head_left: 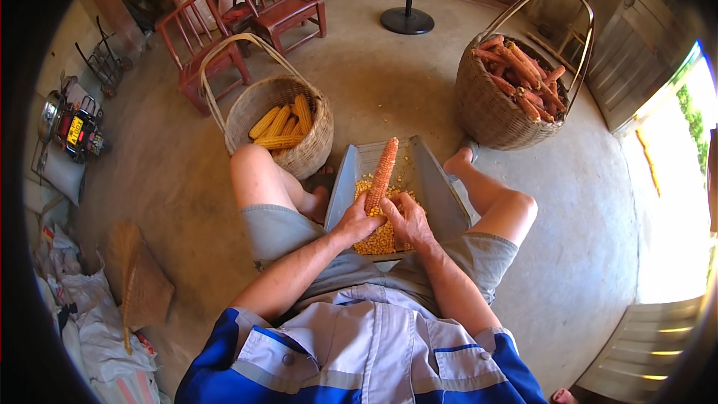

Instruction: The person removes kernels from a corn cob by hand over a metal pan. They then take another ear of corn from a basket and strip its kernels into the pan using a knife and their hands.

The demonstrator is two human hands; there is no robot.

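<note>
My left hand grips the lower part of an upright, slightly tilted corn cob. Most of the cob is stripped to its reddish core, with some yellow kernels at the lower end. My right hand closes on that lower end from the other side, its thumb against the kernels. Both hands are above a grey metal dustpan-shaped tray between my legs. Loose yellow kernels cover part of the tray's bottom, partly hidden by my hands.
A wicker basket beyond my left knee holds several unshelled ears of corn. Another basket, front right, is heaped with bare cobs. Wooden chairs and a black stand base stand farther off. Sacks and a palm-leaf fan lie left.
</note>
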